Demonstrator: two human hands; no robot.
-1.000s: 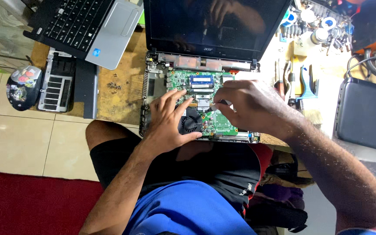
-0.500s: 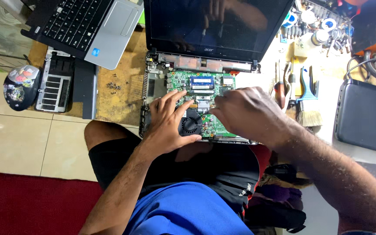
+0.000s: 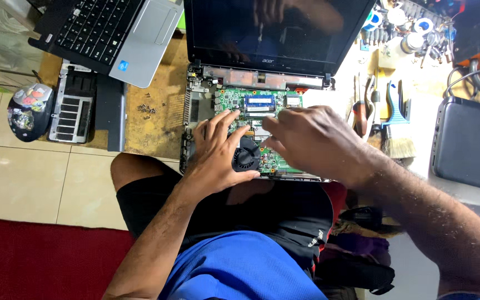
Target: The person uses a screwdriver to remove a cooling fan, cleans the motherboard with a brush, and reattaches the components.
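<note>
An opened laptop lies at the table's near edge, its green motherboard bare and its dark screen tilted back. My left hand rests flat on the left part of the board, fingers spread, thumb beside the round black cooling fan. My right hand lies over the right half of the board, fingertips pressed near the middle just above the fan. What the fingertips touch is hidden.
A second laptop with a silver palm rest sits far left, a black removed cover below it, loose screws on the wood. Pliers and a brush lie right of the board. A closed dark laptop is far right.
My right hand has slid left across the board toward the fan. My left hand has stayed on the board with its fingers spreading slightly.
</note>
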